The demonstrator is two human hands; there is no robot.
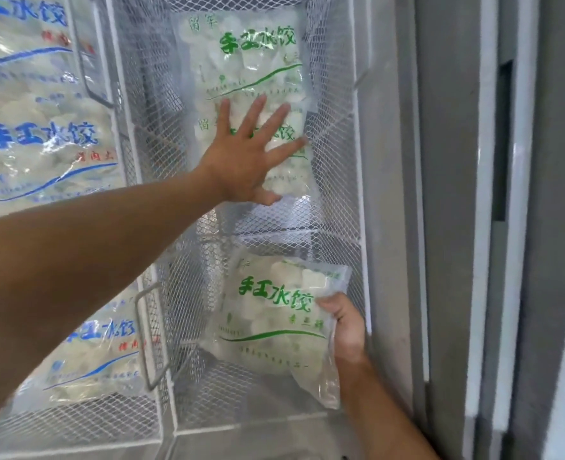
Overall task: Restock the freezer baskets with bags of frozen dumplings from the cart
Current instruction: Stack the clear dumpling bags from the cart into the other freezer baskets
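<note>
Green "手工水饺" on the held bag (274,323); blue "手工水饺" on left-basket bags (42,141).

White wire-mesh baskets (337,104) fill a freezer. The middle basket holds 2 green-print bags (251,61) lying one over the other. The left baskets (121,154) hold blue-print bags (42,141). A lower mesh basket (208,403) sits below.

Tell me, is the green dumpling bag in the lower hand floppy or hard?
Probably a bit of both. The green-print bag shows lumpy dumplings through thin clear plastic, so it likely feels hard and bumpy, while its loose bottom corner droops. The right hand pinches just one edge, so it may sag or slip, and the plastic could be slick.
</note>
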